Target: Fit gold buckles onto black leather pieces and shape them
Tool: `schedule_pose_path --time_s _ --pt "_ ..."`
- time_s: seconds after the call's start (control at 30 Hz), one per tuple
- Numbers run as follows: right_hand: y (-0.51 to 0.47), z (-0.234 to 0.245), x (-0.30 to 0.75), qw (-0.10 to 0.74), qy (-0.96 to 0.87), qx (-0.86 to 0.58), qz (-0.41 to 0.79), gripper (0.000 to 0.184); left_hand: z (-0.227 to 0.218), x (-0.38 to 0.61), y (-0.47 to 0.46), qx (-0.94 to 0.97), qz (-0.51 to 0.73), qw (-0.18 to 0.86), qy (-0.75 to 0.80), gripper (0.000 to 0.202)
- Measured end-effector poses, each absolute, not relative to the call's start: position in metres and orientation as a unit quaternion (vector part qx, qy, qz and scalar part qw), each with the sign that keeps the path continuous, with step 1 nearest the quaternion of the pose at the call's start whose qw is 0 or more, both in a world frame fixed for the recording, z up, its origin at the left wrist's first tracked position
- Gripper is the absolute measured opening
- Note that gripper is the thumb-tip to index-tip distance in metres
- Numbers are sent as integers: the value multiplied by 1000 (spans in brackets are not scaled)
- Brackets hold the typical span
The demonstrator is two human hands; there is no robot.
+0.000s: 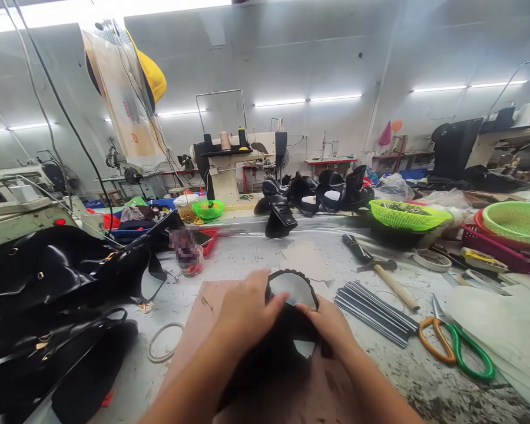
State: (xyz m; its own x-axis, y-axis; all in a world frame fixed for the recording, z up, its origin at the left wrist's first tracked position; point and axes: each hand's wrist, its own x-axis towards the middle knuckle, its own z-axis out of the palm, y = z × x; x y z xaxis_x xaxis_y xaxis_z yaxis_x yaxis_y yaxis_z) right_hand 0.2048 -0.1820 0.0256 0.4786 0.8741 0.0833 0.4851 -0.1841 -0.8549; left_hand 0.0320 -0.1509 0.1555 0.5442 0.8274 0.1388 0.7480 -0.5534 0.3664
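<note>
A black leather piece (269, 365) with a pale rounded panel (295, 285) and a notched, scalloped rim is between my hands over a brown board (209, 303). My left hand (249, 306) grips its left edge, thumb lying on the pale panel. On the opposite side, my right hand (329, 321) pinches the edge, with its thumb near the panel's lower border. My forearms and the dark leather hide the lower part of the piece. Beyond it lies a loose beige sheet (307, 259). Striped strips (375, 312) lie right of my right hand.
Scissors (457, 344) and a hammer (397, 285) lie at right, near a tape roll (431, 260) and green baskets (408, 215). Glossy black leather pieces (48, 265) cover the left side. Black leather uppers (309, 194) stand behind, before a sewing machine (238, 159). A ring (165, 341) lies left.
</note>
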Motion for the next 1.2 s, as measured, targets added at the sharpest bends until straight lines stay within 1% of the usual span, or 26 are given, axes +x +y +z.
schedule_pose_path --time_s 0.07,0.13,0.2,0.37,0.4,0.5,0.57,0.67,0.83,0.93,1.03,1.13,1.2 --pt "-186 26 211 404 -441 -782 174 44 133 24 -173 892 103 130 422 56" --pt "-190 28 216 379 -426 -811 131 54 112 19 -188 910 96 103 390 69" --pt "-193 31 218 358 -428 -824 103 53 97 16 -191 913 103 92 384 71" --pt "-192 31 207 266 -535 -792 124 27 83 13 -173 897 105 97 419 53" --pt "-191 30 203 244 -556 -784 131 28 81 12 -171 898 93 97 419 53" --pt "-188 26 192 182 -593 -772 137 45 73 12 -167 906 55 116 403 57" --pt "-186 25 188 143 -607 -770 133 52 68 11 -164 905 53 131 400 52" --pt "-184 28 187 89 -626 -764 126 55 65 11 -156 893 85 147 416 44" --pt "-179 41 186 20 -647 -751 131 56 67 13 -144 884 107 177 420 44" --pt "-177 48 182 -2 -651 -746 139 55 67 13 -142 885 106 172 420 42" --pt "-179 52 179 5 -654 -742 149 57 65 13 -142 887 101 165 418 43" --pt "-186 49 180 44 -664 -727 169 60 59 12 -144 896 119 140 403 44" --pt "-194 43 185 87 -668 -713 192 56 53 9 -148 909 148 104 374 45"
